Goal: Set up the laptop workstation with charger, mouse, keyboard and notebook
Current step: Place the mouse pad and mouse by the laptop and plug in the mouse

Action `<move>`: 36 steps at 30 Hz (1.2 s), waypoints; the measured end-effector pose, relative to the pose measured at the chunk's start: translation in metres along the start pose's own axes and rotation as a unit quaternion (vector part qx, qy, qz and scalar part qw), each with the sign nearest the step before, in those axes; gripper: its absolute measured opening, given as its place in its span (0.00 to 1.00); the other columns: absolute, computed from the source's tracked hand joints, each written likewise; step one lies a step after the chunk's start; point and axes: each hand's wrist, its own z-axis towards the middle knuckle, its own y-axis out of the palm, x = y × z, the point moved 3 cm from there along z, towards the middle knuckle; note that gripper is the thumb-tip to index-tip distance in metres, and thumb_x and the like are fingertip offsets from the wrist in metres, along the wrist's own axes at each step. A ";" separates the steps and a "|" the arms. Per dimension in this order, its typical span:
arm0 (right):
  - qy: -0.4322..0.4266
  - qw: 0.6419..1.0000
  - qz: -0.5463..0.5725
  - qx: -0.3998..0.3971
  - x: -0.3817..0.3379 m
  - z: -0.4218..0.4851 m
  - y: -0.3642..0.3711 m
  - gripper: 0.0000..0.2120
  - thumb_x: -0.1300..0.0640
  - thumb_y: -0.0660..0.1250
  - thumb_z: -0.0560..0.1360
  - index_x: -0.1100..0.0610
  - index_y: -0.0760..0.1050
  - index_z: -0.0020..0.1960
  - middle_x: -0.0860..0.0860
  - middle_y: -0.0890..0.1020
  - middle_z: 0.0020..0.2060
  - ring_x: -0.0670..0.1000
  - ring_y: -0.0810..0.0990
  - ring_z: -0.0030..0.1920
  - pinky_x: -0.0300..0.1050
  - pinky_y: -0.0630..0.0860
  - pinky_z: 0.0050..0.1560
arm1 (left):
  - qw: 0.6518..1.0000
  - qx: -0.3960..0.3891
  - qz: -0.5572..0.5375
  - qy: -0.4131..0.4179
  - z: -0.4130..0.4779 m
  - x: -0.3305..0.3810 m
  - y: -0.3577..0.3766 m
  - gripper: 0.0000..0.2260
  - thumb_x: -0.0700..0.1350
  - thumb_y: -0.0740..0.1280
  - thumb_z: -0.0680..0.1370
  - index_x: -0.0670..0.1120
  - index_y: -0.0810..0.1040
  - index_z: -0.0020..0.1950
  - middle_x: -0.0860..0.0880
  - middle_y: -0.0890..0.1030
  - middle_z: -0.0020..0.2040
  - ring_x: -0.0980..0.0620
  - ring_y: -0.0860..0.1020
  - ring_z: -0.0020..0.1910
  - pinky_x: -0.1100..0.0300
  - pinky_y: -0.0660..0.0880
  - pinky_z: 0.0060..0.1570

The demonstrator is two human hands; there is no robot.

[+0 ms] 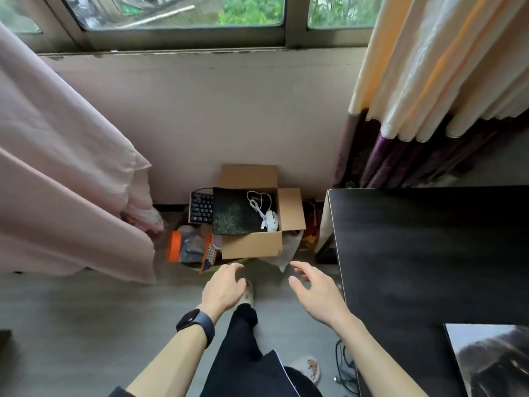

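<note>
Pink curtain point(57, 167) hangs on the far left, draping down to the grey floor point(86, 325). Next over, some orange clutter point(175, 246) on the floor, then a black keyboard point(201, 208) standing on edge against the left side of an open cardboard box point(252, 244) under the window point(177, 12). In the box there's a dark mouse pad point(233, 213) with a white mouse point(272, 221) and its coiled cable on the right. Left hand point(224, 286), watch point(196, 325) on the wrist, is open with fingers curled, holding nothing, just short of the box. Right hand point(315, 290) also open and empty, fingers spread, beside it. Dark desk point(429, 253) on the right, with the corner of a laptop point(492, 359) at its near edge, and a cream curtain point(429, 67) above
</note>
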 end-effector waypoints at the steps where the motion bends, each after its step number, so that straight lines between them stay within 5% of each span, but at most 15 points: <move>1: 0.003 1.000 -0.003 -0.002 -0.004 0.008 0.002 0.19 0.46 0.61 0.81 0.44 0.71 0.71 0.42 0.77 0.62 0.45 0.75 0.62 0.40 0.69 0.61 | 1.000 -0.002 -0.006 -0.007 0.005 -0.005 -0.002 0.20 0.50 0.62 0.78 0.53 0.72 0.71 0.50 0.74 0.70 0.48 0.73 0.68 0.51 0.71 0.65; 14: 0.172 0.985 0.017 0.002 -0.023 0.158 0.053 0.27 0.42 0.62 0.80 0.48 0.63 0.76 0.46 0.74 0.68 0.49 0.76 0.63 0.47 0.73 0.62 | 0.993 -0.111 -0.013 -0.034 0.196 -0.052 -0.078 0.21 0.48 0.62 0.77 0.48 0.72 0.71 0.44 0.74 0.69 0.44 0.75 0.65 0.54 0.72 0.64; 20: 0.240 0.969 0.060 0.006 -0.022 0.239 0.101 0.35 0.40 0.65 0.78 0.52 0.59 0.79 0.52 0.69 0.74 0.54 0.72 0.70 0.52 0.71 0.69 | 0.988 -0.137 -0.017 -0.074 0.263 -0.078 -0.104 0.20 0.46 0.64 0.78 0.47 0.72 0.71 0.45 0.77 0.63 0.45 0.80 0.52 0.60 0.72 0.47; 23: 0.250 0.967 0.045 0.004 -0.010 0.293 0.127 0.38 0.39 0.66 0.77 0.54 0.57 0.79 0.55 0.66 0.75 0.56 0.70 0.71 0.53 0.70 0.69 | 0.988 -0.130 0.001 -0.077 0.306 -0.092 -0.103 0.22 0.47 0.64 0.79 0.46 0.69 0.73 0.43 0.69 0.72 0.45 0.77 0.58 0.61 0.68 0.50; 28: 0.270 0.963 -0.016 -0.007 0.026 0.392 0.154 0.39 0.38 0.66 0.76 0.54 0.56 0.79 0.57 0.64 0.75 0.60 0.69 0.72 0.54 0.69 0.68 | 0.988 -0.100 -0.037 -0.116 0.362 -0.107 -0.090 0.24 0.48 0.63 0.81 0.48 0.63 0.76 0.43 0.59 0.76 0.54 0.73 0.36 0.59 0.68 0.45; 36: 0.351 0.936 -0.022 0.007 0.091 0.498 0.181 0.44 0.38 0.69 0.73 0.56 0.55 0.79 0.59 0.67 0.73 0.63 0.67 0.73 0.56 0.66 0.72 | 0.986 -0.060 -0.054 -0.148 0.428 -0.123 -0.063 0.28 0.50 0.65 0.79 0.47 0.59 0.77 0.41 0.66 0.72 0.44 0.73 0.53 0.55 0.68 0.48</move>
